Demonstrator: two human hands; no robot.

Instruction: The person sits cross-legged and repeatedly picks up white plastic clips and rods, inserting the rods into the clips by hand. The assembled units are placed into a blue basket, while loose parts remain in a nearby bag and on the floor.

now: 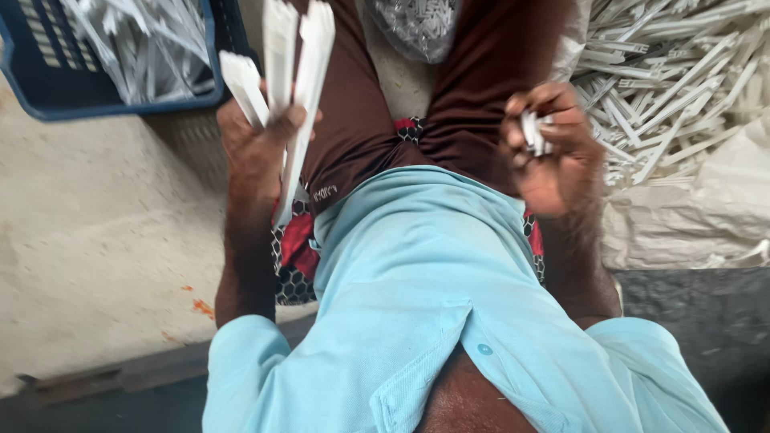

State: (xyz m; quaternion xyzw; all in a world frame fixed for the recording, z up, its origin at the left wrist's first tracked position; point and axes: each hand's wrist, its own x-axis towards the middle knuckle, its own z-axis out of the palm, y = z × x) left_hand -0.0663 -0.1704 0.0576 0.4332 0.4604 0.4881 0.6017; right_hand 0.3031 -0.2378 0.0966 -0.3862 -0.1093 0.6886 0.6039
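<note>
**Strips: thin white plastic, gripped in a fan**

Strips of white plastic stand up from the left hand, just left of the brown-clad lap. Three or four long flat pieces show, splayed like a fan, with the thumb pressed across their lower part and the fingers curled behind them. One strip runs down past the hand toward the shirt. The right hand, on the lap's right side, is closed around a small bunch of short white pieces; blur hides how many.

By their look the strips are light, stiff and smooth, so they would likely slide against each other if pinched loosely. Being thin, they may bend or snap if forced sideways. Low on the bundle, where the thumb sits, seems the surest hold, because there the pieces overlap.

Left of the lap and farther out, a blue crate holds more white pieces. Right of the lap lies a loose heap of them.
</note>
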